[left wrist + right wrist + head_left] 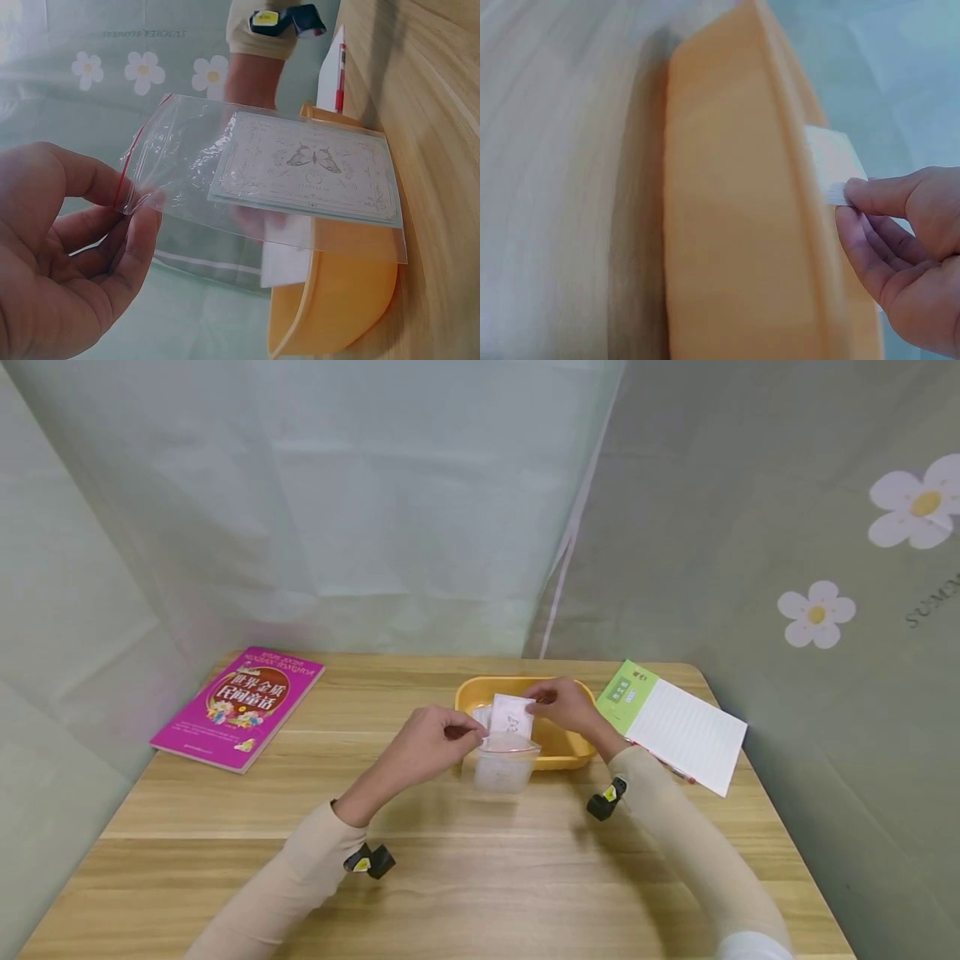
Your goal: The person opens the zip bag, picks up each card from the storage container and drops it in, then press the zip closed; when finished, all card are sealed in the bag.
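Note:
My left hand (471, 735) pinches the red-zip edge of a clear plastic bag (502, 764) held just in front of a yellow tray (468, 693). In the left wrist view, the thumb and fingers of the left hand (131, 206) hold the corner of the bag (187, 150), which contains pale cards (307, 169) printed with a butterfly. My right hand (542, 697) pinches the top of a white card (513, 718) standing in the bag's mouth. In the right wrist view, the right hand (847, 202) grips the card (831, 165) beside the tray (735, 225).
A pink book (240, 706) lies at the far left of the wooden table (480, 877). A green-and-white lined notepad (678, 727) lies right of the tray, with a red pen (341, 75) by it. Cloth walls close in the back and sides.

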The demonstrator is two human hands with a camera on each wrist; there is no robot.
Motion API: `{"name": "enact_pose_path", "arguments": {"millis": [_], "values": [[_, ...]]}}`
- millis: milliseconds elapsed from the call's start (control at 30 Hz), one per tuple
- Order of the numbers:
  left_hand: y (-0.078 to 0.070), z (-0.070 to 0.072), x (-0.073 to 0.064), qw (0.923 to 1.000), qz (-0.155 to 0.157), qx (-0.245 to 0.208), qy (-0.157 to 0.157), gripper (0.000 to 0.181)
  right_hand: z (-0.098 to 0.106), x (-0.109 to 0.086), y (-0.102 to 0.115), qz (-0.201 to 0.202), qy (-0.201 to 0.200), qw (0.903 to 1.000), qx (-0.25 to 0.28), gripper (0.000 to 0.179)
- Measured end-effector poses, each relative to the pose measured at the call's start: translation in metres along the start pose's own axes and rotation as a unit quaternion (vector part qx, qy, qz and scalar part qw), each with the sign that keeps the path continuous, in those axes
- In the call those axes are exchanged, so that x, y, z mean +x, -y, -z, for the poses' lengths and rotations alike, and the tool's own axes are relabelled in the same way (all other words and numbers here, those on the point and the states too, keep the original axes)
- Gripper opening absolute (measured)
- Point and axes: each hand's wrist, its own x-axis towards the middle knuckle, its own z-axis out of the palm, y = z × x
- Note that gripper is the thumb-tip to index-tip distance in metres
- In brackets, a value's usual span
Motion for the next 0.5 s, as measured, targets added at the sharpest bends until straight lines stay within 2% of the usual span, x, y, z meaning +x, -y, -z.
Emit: {"name": "enact_pose_path", "arguments": {"millis": [500], "values": [[0.0,0.0,-0.001,1.0,-0.001,0.003,-0.004,0.014,0.026,-0.028,0.029,-0.005,-0.032,0.9992,0.022,0.019]]}}
